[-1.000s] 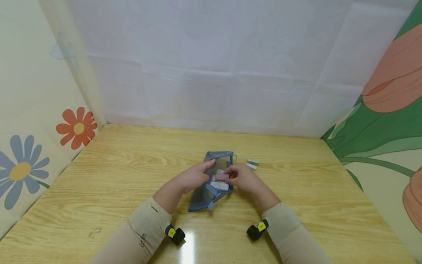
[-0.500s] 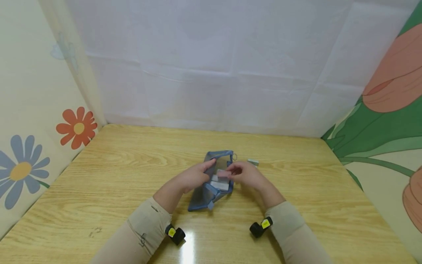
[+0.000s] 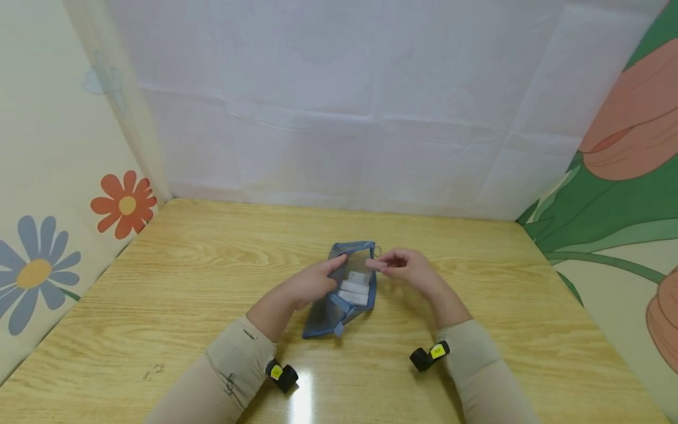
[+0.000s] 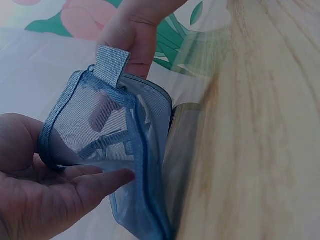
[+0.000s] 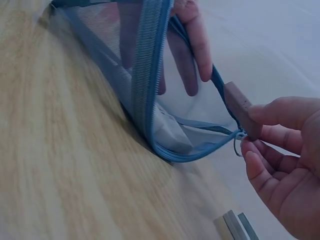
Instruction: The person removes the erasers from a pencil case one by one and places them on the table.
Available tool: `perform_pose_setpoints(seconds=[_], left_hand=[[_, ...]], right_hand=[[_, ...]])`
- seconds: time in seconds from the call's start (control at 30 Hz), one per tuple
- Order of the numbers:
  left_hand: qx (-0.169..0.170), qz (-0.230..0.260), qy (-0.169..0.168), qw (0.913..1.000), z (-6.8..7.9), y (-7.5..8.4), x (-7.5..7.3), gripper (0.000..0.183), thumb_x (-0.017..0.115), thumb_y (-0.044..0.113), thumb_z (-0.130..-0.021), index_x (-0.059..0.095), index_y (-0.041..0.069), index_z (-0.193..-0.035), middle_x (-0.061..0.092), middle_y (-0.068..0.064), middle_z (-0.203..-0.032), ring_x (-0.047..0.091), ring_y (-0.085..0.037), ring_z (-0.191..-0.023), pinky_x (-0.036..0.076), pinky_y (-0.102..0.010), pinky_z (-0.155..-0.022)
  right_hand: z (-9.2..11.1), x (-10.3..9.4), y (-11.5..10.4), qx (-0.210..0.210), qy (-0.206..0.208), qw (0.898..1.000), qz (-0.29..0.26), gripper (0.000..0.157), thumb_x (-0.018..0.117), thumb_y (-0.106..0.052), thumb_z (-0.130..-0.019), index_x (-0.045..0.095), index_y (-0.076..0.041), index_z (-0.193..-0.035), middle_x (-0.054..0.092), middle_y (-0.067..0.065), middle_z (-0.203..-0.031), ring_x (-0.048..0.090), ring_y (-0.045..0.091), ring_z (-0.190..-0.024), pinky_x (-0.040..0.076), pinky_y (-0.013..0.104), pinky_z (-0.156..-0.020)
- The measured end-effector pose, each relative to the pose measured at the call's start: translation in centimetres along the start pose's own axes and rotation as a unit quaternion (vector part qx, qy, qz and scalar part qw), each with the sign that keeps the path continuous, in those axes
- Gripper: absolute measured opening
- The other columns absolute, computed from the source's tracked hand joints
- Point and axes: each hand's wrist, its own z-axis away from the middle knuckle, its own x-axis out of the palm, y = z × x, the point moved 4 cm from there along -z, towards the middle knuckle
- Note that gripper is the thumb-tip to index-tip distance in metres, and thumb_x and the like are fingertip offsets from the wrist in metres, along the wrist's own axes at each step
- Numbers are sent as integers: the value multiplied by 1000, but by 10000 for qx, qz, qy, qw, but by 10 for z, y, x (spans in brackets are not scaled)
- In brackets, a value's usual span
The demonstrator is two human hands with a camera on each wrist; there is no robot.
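Note:
A blue mesh zip pouch (image 3: 318,321) stands on the table with its mouth spread open. My left hand (image 3: 312,285) grips its left side; in the left wrist view the fingers (image 4: 102,187) lie along the mesh. Between thumb and fingertips, my right hand (image 3: 410,268) pinches a small pinkish rectangular block (image 3: 376,264) at the pouch's right rim. The right wrist view shows this block (image 5: 242,107) just beside the zip edge, near a metal ring (image 5: 238,145). Several white block-like pieces (image 3: 354,288) lie inside the pouch.
Two small pale and greenish pieces (image 5: 237,226) lie on the table beyond the right hand, hidden behind it in the head view. A wooden tabletop (image 3: 212,247) spreads around the pouch. A white cloth (image 3: 339,118) hangs behind, and flower-printed panels (image 3: 609,224) flank both sides.
My right hand has moved up and to the right, carrying the pinkish block from over the white pieces to the pouch's right rim. The left hand and pouch stay almost still.

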Motion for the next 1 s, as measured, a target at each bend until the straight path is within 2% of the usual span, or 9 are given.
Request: perform_pose_setpoints(seconds=[0.2, 0.57, 0.8, 1.0], left_hand=[[34, 21, 49, 10000, -1, -1, 0, 72, 40, -10, -80, 23, 15, -146, 16, -13, -151, 20, -25, -131, 20, -50, -104], [-34, -41, 67, 10000, 2, 1, 0, 71, 39, -10, -81, 23, 16, -146, 16, -12, -151, 12, -26, -136, 15, -50, -106], [-9, -46, 55, 10000, 1, 1, 1, 72, 39, -10, -81, 23, 16, -146, 15, -12, -151, 11, -26, -136, 15, -50, -106], [-10, -30, 30, 10000, 2, 2, 1, 73, 39, -10, -81, 23, 17, -146, 14, -12, -151, 12, -26, -136, 15, -51, -106]], right_hand=[[1, -12, 4, 156, 153, 9998, -14, 24, 65, -12, -82, 65, -3, -105, 63, 10, -97, 55, 21, -87, 47, 33, -76], [3, -33, 13, 369, 508, 9980, -38, 28, 65, -12, -82, 63, 1, -106, 61, 14, -103, 53, 20, -91, 45, 31, -78], [5, -47, 25, 601, 722, 9956, -25, 30, 66, -19, -83, 62, -3, -107, 61, 12, -108, 53, 21, -96, 43, 32, -82], [7, -60, 37, 690, 926, 9932, -116, 30, 63, -14, -85, 60, 1, -110, 60, 16, -109, 54, 19, -93, 45, 30, -81]])
